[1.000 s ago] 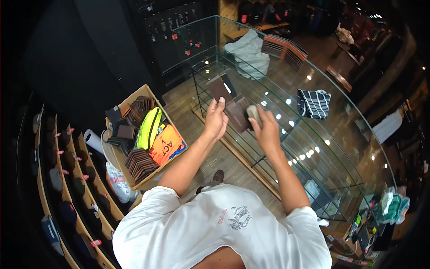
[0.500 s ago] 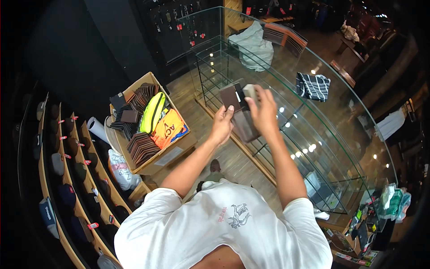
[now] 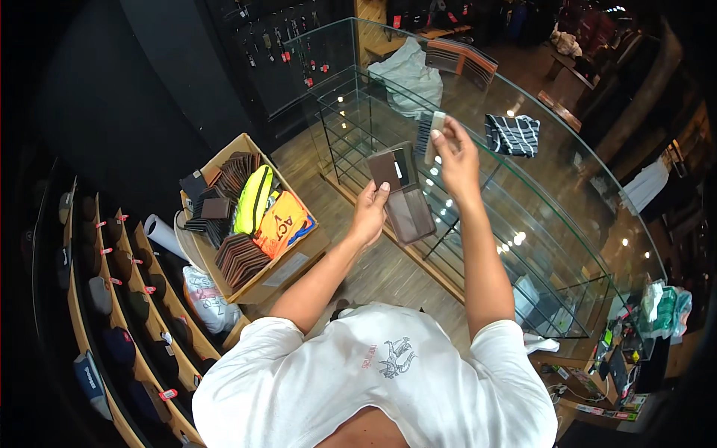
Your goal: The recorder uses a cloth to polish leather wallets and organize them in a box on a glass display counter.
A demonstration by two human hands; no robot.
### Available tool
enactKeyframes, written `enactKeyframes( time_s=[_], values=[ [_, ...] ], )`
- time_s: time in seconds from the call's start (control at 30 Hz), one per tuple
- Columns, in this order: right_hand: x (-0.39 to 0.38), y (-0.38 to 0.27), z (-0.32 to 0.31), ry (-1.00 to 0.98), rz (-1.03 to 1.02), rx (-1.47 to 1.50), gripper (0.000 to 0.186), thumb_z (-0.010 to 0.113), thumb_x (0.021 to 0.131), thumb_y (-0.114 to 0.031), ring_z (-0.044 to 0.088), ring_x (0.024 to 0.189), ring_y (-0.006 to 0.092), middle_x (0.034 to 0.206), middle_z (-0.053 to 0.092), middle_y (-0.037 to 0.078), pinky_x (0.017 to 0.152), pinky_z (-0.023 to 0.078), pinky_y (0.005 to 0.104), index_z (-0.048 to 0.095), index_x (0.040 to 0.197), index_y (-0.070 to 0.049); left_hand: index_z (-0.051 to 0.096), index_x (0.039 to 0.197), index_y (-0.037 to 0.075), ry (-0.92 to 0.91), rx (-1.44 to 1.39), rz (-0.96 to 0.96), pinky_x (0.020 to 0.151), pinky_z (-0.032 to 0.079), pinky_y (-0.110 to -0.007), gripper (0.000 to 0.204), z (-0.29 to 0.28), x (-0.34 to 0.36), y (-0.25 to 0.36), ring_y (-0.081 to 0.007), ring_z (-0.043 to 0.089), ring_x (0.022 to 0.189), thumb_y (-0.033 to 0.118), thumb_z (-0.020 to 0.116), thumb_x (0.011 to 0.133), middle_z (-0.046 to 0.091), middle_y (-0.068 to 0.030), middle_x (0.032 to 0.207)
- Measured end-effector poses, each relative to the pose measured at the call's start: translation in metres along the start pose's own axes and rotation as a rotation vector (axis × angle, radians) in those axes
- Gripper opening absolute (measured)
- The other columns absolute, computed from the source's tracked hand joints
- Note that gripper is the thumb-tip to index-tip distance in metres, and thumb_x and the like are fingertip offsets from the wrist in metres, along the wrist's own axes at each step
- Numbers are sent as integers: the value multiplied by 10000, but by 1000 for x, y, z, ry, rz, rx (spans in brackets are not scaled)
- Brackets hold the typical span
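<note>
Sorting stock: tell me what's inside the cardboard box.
The cardboard box holds stacked brown wallets, dark wallets, a yellow pouch and an orange packet. Anything beneath them is hidden.

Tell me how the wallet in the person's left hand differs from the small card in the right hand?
The wallet is dark brown, larger and hangs open; the card is pale, narrow and upright. The left hand grips the wallet's edge; the right hand pinches the card. Both are over the glass counter.

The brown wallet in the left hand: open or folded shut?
Open: the brown wallet hangs unfolded from the left hand, both panels showing.
</note>
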State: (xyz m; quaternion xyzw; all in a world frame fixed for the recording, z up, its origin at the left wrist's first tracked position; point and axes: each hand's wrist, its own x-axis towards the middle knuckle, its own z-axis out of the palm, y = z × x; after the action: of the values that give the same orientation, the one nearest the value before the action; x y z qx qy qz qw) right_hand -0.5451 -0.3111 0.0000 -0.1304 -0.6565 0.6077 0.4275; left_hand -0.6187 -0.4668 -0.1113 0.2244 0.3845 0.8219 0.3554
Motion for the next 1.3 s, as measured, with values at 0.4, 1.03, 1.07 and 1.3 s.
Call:
enactKeyframes(
  time_s=[0.4, 1.03, 1.07, 1.3],
  values=[
    [-35, 18, 28, -97, -132, -413, 430, 695, 905, -208, 644, 863, 254, 986, 634, 144, 749, 511, 350, 618, 1292, -38, 495, 1385, 65, -19, -100, 91, 1074, 432, -376, 365, -66, 10, 48, -198, 537, 1255, 239, 487, 1065, 555, -59, 1389],
    [-98, 5, 79, -48, -56, -725, 394, 706, 899, -170, 651, 862, 328, 951, 625, 199, 768, 504, 418, 633, 1248, -3, 526, 1263, 104, -138, -157, 127, 1035, 472, -398, 274, -122, 37, 80, -173, 590, 1167, 260, 536, 1039, 615, -22, 1235],
    [-89, 1, 87, 20, -138, -712, 396, 708, 899, -171, 646, 863, 336, 954, 624, 201, 768, 504, 418, 632, 1248, 0, 525, 1263, 102, -165, -159, 120, 1032, 472, -396, 276, -115, 36, 77, -171, 588, 1168, 262, 538, 1038, 615, -21, 1231],
    [-130, 33, 68, -104, 20, -768, 405, 728, 882, -154, 620, 821, 362, 905, 605, 194, 752, 502, 406, 635, 1242, 8, 519, 1277, 105, -113, -162, 127, 1023, 481, -394, 279, -110, 46, 77, -168, 589, 1156, 247, 543, 1038, 608, -10, 1219]
  ],
)
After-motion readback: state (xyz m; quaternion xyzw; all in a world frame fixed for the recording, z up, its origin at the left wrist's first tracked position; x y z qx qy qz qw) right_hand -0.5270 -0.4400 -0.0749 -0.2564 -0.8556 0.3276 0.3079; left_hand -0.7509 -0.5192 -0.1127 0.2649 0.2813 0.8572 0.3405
